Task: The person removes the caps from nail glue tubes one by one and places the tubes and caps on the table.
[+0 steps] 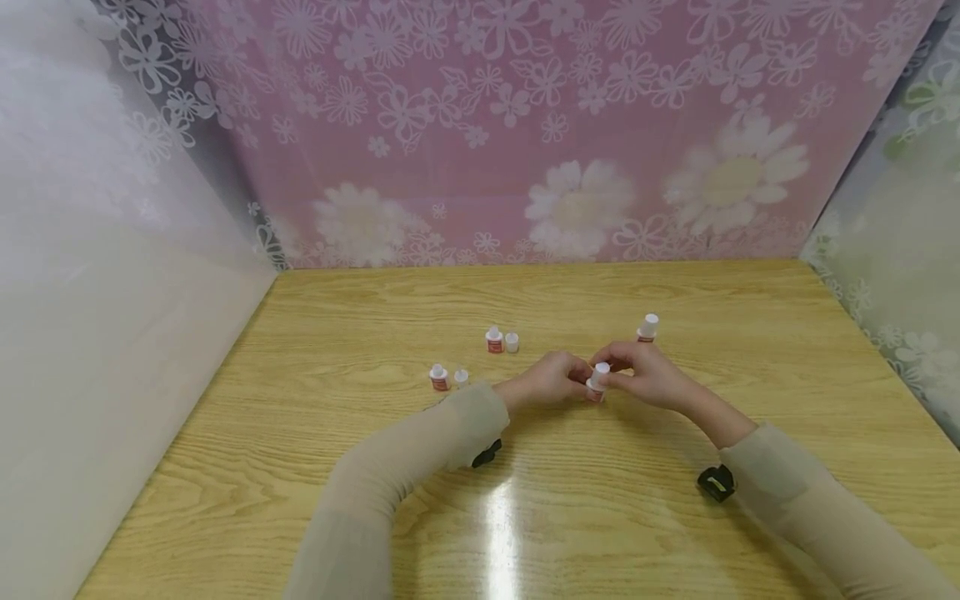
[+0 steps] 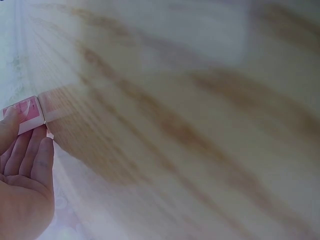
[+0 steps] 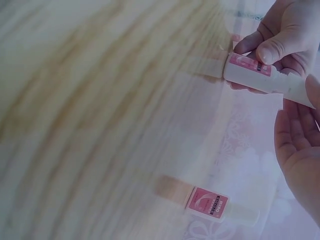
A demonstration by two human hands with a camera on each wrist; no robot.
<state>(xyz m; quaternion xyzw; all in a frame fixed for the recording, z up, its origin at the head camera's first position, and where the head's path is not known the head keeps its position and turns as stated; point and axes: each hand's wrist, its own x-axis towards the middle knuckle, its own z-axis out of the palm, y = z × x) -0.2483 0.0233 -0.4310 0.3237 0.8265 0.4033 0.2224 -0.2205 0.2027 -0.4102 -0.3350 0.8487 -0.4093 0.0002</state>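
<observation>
both hands meet over the middle of the wooden table (image 1: 315,467). the left hand (image 1: 547,382) pinches the body of a small red-labelled bottle (image 1: 596,382), thumb curled on its label, and the right hand (image 1: 651,377) has its fingers round the white cap. just behind stands a capped bottle (image 1: 648,327); to the left are two uncapped bottles (image 1: 493,340) (image 1: 438,377), each with a loose cap (image 1: 512,342) (image 1: 461,377) beside it

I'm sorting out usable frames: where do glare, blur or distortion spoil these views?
Head view: sharp at the centre, a white glare streak on the table, edges bowed by the wide lens. Left wrist view: wood grain smeared by blur, only the left hand and the bottle it holds readable. Right wrist view: table washed out and blurred; the held bottle's label is legible as pink, text unreadable.
</observation>
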